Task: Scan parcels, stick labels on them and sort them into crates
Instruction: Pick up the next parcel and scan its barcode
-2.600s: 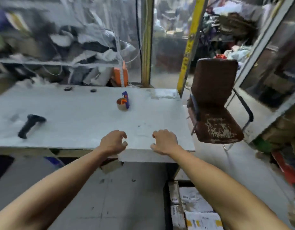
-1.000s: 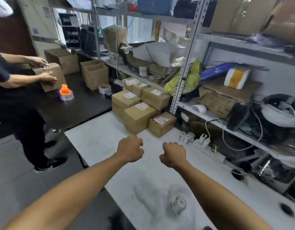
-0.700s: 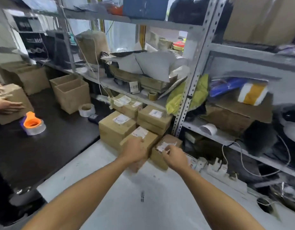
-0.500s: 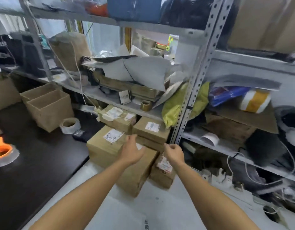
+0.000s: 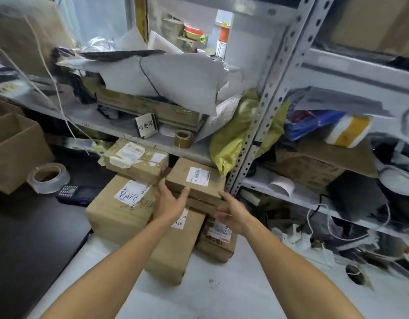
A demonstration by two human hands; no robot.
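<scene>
While both arms reach into the stack, the left hand [image 5: 170, 201] sits against the near left edge of the top parcel [image 5: 195, 180], thumb on its front face and fingers fairly straight, and the right hand [image 5: 231, 215] cups the near right corner with fingers curled under it. That parcel is a flat brown box with a white barcode label, perched on other cardboard boxes at the back of the white table [image 5: 222, 291], right up against the shelf upright [image 5: 268, 107]. Not much wiggle room there: a taped box [image 5: 135, 161] touches its left side and the shelf board [image 5: 152, 139] hangs just above. An open carton [image 5: 14, 148] stands on the dark table [image 5: 26, 238] at far left, contents not visible, with a tape roll [image 5: 48, 177] just beside it. Near side of the white table is bare.
</scene>
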